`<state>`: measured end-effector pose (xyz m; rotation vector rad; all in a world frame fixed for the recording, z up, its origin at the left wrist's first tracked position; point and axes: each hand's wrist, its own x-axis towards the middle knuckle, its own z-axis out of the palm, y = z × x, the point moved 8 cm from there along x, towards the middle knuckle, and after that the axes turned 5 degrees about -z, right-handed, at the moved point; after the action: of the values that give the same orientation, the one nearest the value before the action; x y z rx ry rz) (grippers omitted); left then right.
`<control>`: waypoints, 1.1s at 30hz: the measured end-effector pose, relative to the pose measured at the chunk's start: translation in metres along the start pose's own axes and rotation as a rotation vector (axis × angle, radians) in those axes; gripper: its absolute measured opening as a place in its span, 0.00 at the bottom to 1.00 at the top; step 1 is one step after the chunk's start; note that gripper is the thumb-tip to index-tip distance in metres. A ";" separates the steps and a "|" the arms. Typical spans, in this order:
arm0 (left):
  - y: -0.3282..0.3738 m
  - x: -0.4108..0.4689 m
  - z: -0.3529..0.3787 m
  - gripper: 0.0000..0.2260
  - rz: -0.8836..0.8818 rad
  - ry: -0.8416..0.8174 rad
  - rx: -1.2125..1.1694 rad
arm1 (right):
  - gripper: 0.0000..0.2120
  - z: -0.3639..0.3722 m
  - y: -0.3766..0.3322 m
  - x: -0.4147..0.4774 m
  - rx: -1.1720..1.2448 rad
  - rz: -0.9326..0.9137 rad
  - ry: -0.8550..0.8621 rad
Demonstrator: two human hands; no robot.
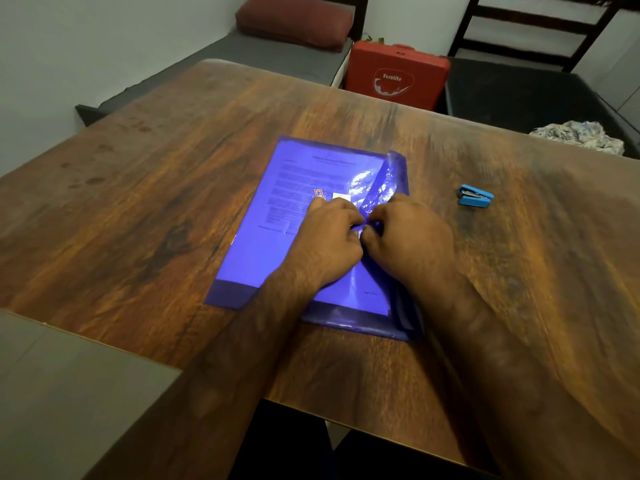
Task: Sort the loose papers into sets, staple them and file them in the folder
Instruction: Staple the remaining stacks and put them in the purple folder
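Note:
A translucent blue plastic folder lies flat in the middle of the wooden table, with printed papers showing through its cover. Its side flap is folded over along the right edge. My left hand and my right hand meet at the middle of that flap, fingers curled and pinching it. A small blue stapler lies on the table to the right of the folder, apart from both hands.
A crumpled cloth sits at the table's far right edge. Behind the table stand a red case, a dark chair and a bench with a brown cushion. A grey surface lies at the near left.

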<state>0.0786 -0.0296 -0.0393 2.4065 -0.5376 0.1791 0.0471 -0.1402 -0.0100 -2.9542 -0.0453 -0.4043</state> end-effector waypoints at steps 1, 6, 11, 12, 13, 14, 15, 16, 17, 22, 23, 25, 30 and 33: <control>0.000 0.000 0.000 0.12 0.000 -0.003 0.001 | 0.12 -0.001 -0.004 0.001 -0.041 -0.015 -0.013; -0.005 0.001 0.003 0.19 -0.035 -0.009 -0.021 | 0.14 -0.002 -0.015 0.006 -0.132 -0.048 -0.036; -0.002 -0.003 0.005 0.20 0.006 0.014 0.016 | 0.16 0.000 -0.004 0.004 0.012 -0.026 0.004; -0.001 -0.005 0.006 0.21 0.014 0.012 0.046 | 0.15 0.002 0.004 0.004 0.082 -0.001 -0.017; 0.001 -0.007 0.007 0.23 0.022 0.007 0.080 | 0.15 0.001 0.014 0.002 0.163 0.030 -0.032; 0.003 -0.009 0.008 0.25 0.031 0.001 0.113 | 0.13 -0.001 0.025 0.000 0.240 0.067 -0.020; 0.005 -0.010 0.009 0.26 0.037 0.002 0.135 | 0.11 -0.008 0.038 -0.004 0.291 0.108 0.029; 0.005 -0.011 0.009 0.27 0.038 0.003 0.151 | 0.09 -0.016 0.052 -0.007 0.308 0.146 0.100; 0.007 -0.012 0.008 0.28 0.038 0.005 0.160 | 0.10 -0.024 0.066 -0.009 0.290 0.177 0.168; 0.009 -0.013 0.009 0.29 0.041 0.018 0.175 | 0.25 -0.021 0.126 0.001 0.121 0.301 0.019; 0.009 -0.013 0.010 0.28 0.042 0.022 0.176 | 0.27 -0.014 0.135 0.004 0.096 0.313 -0.051; 0.008 -0.012 0.010 0.28 0.045 0.030 0.166 | 0.27 -0.002 0.146 0.006 0.072 0.340 -0.134; 0.009 -0.012 0.009 0.29 0.048 0.045 0.161 | 0.27 -0.004 0.138 0.004 0.155 0.308 -0.066; 0.010 -0.013 0.009 0.28 0.054 0.047 0.184 | 0.27 -0.007 0.130 0.007 0.256 0.307 -0.016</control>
<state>0.0624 -0.0379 -0.0446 2.5596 -0.5870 0.3207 0.0589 -0.2695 -0.0216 -2.6526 0.3253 -0.3052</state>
